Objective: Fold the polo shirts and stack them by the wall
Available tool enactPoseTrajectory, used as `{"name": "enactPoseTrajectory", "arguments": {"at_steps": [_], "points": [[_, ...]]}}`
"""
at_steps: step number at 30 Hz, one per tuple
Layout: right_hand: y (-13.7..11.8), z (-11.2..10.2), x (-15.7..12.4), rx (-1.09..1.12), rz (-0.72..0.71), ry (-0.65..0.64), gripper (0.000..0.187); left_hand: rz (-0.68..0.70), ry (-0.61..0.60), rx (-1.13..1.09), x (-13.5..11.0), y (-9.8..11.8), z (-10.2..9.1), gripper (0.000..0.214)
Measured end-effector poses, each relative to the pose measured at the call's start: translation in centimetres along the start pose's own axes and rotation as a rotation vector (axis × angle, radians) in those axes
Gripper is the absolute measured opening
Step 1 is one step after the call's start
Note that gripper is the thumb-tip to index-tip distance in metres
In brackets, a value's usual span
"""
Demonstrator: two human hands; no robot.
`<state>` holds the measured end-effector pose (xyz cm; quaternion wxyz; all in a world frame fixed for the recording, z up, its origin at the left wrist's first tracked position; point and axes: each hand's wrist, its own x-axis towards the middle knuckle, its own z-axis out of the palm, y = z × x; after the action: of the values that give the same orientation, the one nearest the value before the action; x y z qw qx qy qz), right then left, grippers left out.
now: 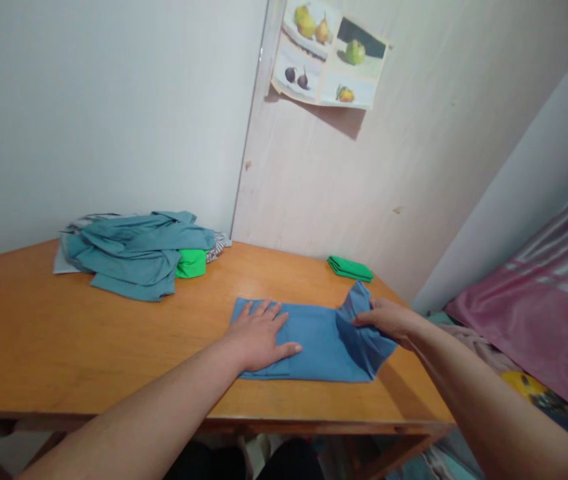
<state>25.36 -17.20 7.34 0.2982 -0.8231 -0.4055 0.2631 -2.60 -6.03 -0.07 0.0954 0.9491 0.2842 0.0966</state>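
A blue folded cloth (317,340), perhaps a garment, lies as a long flat strip near the table's front edge. My left hand (261,337) rests flat on its left part, fingers spread. At the other end my right hand (384,320) grips the cloth and holds that end raised off the table, bent up and creased. The right thumb shows on the near side of the fabric; the other fingers are mostly hidden behind it.
A crumpled pile of teal clothes (134,250) sits on the wooden table (24,327) at the back left, with a bright green cloth (191,263) at its side. A folded green cloth (351,268) lies at the back right, by the wall. Pink fabric (529,313) is beyond the right edge.
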Motion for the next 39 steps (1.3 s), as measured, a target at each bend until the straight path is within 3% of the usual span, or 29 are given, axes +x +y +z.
{"name": "enactPoseTrajectory", "arguments": {"at_steps": [3, 7, 14, 18, 24, 29, 32, 36, 39], "points": [[-2.4, 1.8, -0.4, -0.123, -0.045, -0.072, 0.019, 0.001, 0.007, -0.005, 0.0, 0.0, 0.0, 0.094], [-4.3, 5.2, -0.8, -0.323, -0.128, -0.057, 0.021, -0.001, 0.010, -0.008, -0.1, 0.1, 0.1, 0.094], [-4.1, 9.1, -0.5, -0.385, -0.075, -0.172, 0.031, 0.007, 0.010, -0.021, -0.1, 0.2, 0.1, 0.096], [-3.3, 9.3, 0.2, -0.452, -0.124, -0.146, 0.028, 0.006, 0.010, -0.024, -0.2, 0.2, 0.1, 0.096], [-2.7, 9.1, 0.7, -0.592, -0.337, 0.054, 0.029, 0.007, 0.016, -0.022, -0.1, 0.3, 0.0, 0.094], [-3.5, 9.8, -0.3, -0.362, -0.198, -0.104, 0.055, 0.006, 0.018, -0.022, -0.2, 0.3, 0.1, 0.094], [-3.8, 9.3, -0.3, -0.170, -0.158, -0.063, 0.047, 0.016, 0.024, -0.023, -0.2, 0.3, 0.2, 0.095], [-3.1, 8.2, 0.3, -0.218, -0.371, 0.171, 0.034, 0.015, 0.027, -0.028, -0.2, 0.2, 0.3, 0.096], [-2.2, 8.8, 0.5, -0.331, -0.544, 0.208, 0.036, 0.013, 0.029, -0.038, -0.1, 0.1, 0.4, 0.096]]}}
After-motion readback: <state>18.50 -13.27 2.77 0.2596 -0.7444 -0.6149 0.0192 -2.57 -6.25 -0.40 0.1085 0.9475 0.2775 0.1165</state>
